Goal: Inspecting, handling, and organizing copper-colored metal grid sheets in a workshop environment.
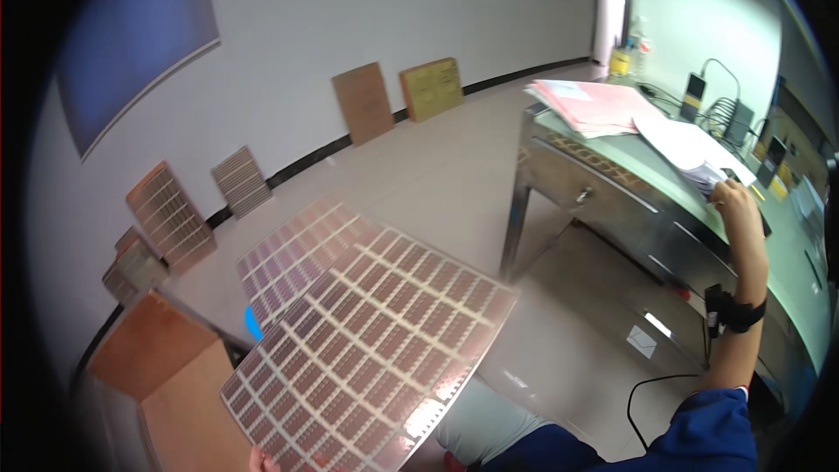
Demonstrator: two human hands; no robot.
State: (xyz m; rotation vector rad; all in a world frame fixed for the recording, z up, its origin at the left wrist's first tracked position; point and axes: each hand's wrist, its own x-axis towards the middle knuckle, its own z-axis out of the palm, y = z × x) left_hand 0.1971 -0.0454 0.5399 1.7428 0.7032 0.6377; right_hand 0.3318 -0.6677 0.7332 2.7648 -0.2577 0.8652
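A large copper-brown circuit board panel [376, 332] with a pale grid tilts across the lower middle. At its lower left edge, the fingertips of my left hand [264, 460] grip it; the rest of that hand is out of the picture. Behind it, partly covered, is a second similar panel [293, 253]. My right arm reaches over to the desk at the right. There my right hand [737, 203] has its fingers curled at the near edge of a stack of white papers [690, 147]. What lies between those fingers is too small to make out.
The desk [603, 166] also bears pink sheets [590, 105], cables and black handheld devices [693, 96]. A brown box-like holder [188, 385] stands at lower left. Several boards, among them a brown board [364, 105] and a yellow-faced stack [433, 90], lean on the wall.
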